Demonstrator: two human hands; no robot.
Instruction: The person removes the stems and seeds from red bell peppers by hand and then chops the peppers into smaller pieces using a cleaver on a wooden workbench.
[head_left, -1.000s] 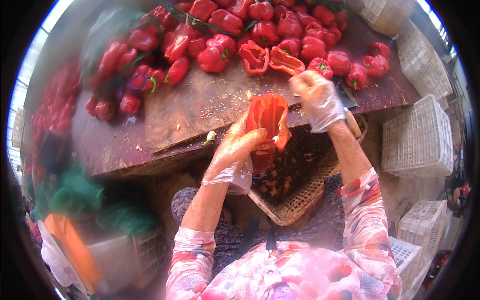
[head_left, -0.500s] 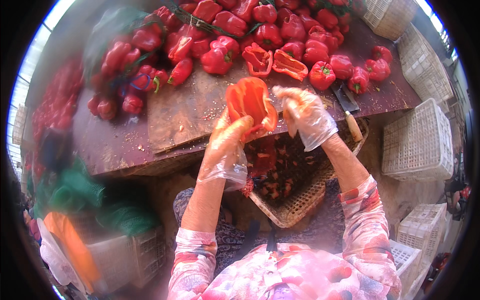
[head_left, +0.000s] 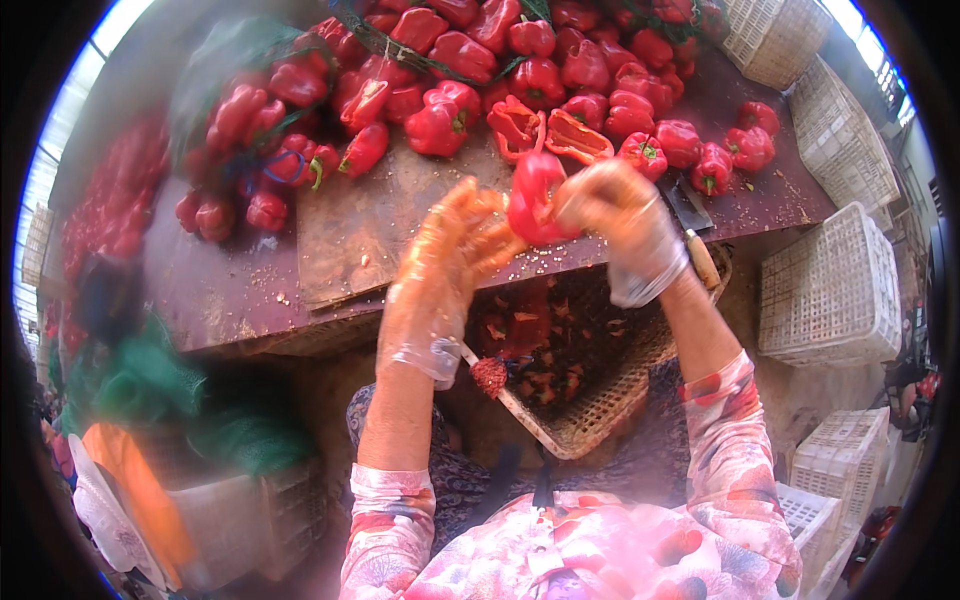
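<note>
A red bell pepper [head_left: 537,198] is held up over the near edge of the table, its glossy outer skin showing and a thin tip pointing up. My right hand [head_left: 625,215], in a clear plastic glove, grips it from the right with bent, slightly blurred fingers. On its left side my left hand [head_left: 440,260], gloved too, has its fingers apart and its palm toward the pepper; whether the fingertips touch it I cannot tell. Two hollowed pepper halves, one left [head_left: 513,130] and one right [head_left: 580,137], lie just beyond, cut sides up.
Whole red peppers [head_left: 460,55] are heaped along the far side. A wooden board [head_left: 370,220] with scattered seeds lies on the table. A cleaver [head_left: 690,210] rests at the right, handle toward me. Below stands a crate [head_left: 600,415] of dark scraps; more white crates [head_left: 830,290] stand right.
The pepper has passed from my left hand to my right and turned, so its skin shows instead of its hollow. My left fingers have opened.
</note>
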